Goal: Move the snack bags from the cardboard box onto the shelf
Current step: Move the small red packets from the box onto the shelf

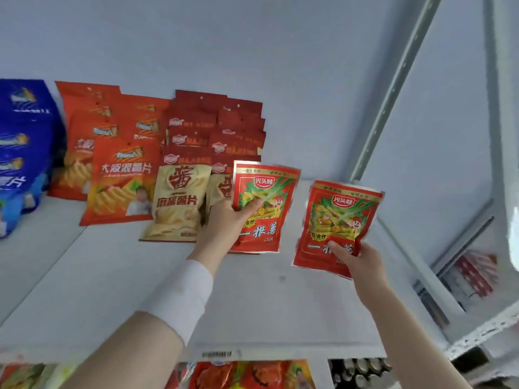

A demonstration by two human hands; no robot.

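In the head view, the left hand (224, 220) has its fingers closed on a red snack bag (262, 209), the thumb pressed across the front and the other fingers hidden behind the pack. It holds the bag upright with the label facing out, just beside the cream-and-red bags (179, 197) that lie to the left of the fingers, probably to start a new row next to them on the white shelf (118, 276). The right hand (356, 262) pinches the lower edge of a second red bag (337, 223), which rises above its fingers, tilted and crumpled at the grip; it sits apart from the first bag, likely waiting its turn. Further left of the left fingers stand orange bags (120, 181) and blue bags (19, 153), the latter cut off by the frame. The cardboard box is out of sight. Whether either bag touches the shelf I cannot tell; packs below the shelf edge are blurred
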